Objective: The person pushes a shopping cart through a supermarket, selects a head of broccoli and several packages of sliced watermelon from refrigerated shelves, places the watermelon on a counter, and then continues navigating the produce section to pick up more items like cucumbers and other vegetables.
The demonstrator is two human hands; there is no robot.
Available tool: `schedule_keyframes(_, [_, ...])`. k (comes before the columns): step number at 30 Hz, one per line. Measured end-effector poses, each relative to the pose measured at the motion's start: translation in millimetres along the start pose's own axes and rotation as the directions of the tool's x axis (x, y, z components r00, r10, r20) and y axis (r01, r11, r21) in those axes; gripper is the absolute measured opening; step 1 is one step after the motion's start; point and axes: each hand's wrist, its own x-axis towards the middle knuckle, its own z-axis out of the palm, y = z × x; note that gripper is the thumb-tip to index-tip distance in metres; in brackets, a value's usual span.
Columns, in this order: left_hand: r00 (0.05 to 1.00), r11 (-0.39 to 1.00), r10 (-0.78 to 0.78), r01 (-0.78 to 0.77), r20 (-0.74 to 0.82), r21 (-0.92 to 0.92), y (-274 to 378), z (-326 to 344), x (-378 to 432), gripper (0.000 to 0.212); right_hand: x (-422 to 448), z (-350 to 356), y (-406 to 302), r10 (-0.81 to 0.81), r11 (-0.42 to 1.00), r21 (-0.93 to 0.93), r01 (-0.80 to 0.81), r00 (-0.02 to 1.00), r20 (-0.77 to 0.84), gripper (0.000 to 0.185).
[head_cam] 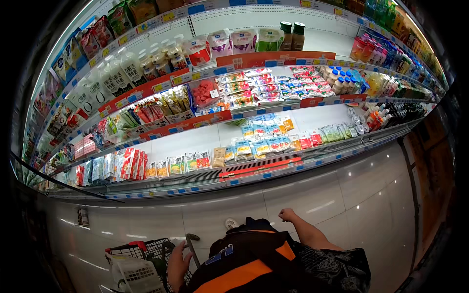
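Observation:
At the lower left, my left hand (177, 260) is beside the handle (193, 246) of a wire shopping cart (126, 250). Its thumb stands apart from the fingers, and I see nothing held in it. A whitish translucent plastic bag (137, 274) is at the cart, which has red corner pieces. My right hand (286, 215) hangs over the tiled floor to the right of my body, fingers curled in and no object visible in them. Before me, out of reach of both hands, runs a lit refrigerated dairy shelf (194, 137).
The lowest shelf bears blue-and-white milk pouches (262, 146) and red cartons (130, 164). Above are small bottles with blue caps (339, 82), a tray of pink packs (205, 93) and tall milk bottles (130, 67). A printed box-like item (82, 217) stands on the floor at left.

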Motion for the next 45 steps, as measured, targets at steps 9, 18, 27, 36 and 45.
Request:
schedule_keyframes(9, [0.998,0.993,-0.050,0.054,0.044,-0.104,-36,6,50,0.049,-78,7,11,0.401,0.891,0.175,-0.418,0.907,0.126,0.028])
schedule_keyframes(18, [0.976,0.963,-0.214,0.217,0.035,-0.157,-104,10,39,0.052,40,-32,-101,0.029,0.994,0.102,-0.032,0.999,0.023,0.025])
schedule_keyframes(27, [0.952,0.947,-0.299,0.304,0.063,-0.104,-125,5,35,0.052,95,-33,-219,-0.353,0.936,0.003,0.353,0.936,0.009,0.025])
schedule_keyframes(36, [0.945,0.968,-0.251,0.249,0.209,0.036,-163,46,98,0.055,132,-54,-182,-0.251,0.951,-0.165,0.263,0.964,0.090,0.027])
schedule_keyframes(45, [0.985,0.999,-0.039,0.033,0.170,0.040,-45,-8,169,0.052,141,-112,-174,0.174,0.225,0.965,-0.135,0.980,0.096,0.030])
